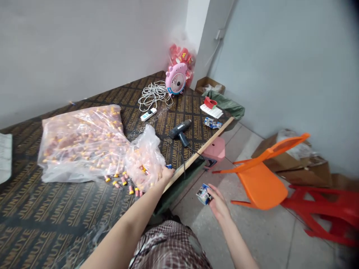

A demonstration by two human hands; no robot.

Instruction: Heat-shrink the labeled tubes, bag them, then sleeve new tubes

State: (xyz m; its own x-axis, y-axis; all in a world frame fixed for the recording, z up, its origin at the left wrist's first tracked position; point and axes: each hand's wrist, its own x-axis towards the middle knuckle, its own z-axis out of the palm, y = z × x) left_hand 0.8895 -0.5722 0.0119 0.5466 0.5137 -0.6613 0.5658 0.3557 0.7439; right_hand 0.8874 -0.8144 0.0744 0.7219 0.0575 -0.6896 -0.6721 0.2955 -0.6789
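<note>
My right hand [218, 201] is closed around a small blue-and-clear packet [204, 194], held over the floor to the right of the table edge. My left hand [167, 173] is at the table's edge, its fingers curled and mostly hidden. A bit of something blue [168, 166] shows just past those fingers, too small to identify. Beside that hand sits a crumpled clear plastic bag [144, 158] with small pink-and-yellow pieces inside. Several loose pink-and-yellow tubes [123, 181] lie in front of it. Another blue packet group [212, 123] rests near the far right edge.
A large bag of similar pieces [81, 144] covers the table's left. Farther back are a heat gun [179, 130], a power strip [148, 114], coiled white cable [153, 96] and a pink fan [176, 79]. An orange chair [262, 185] and red stool [325, 209] stand right.
</note>
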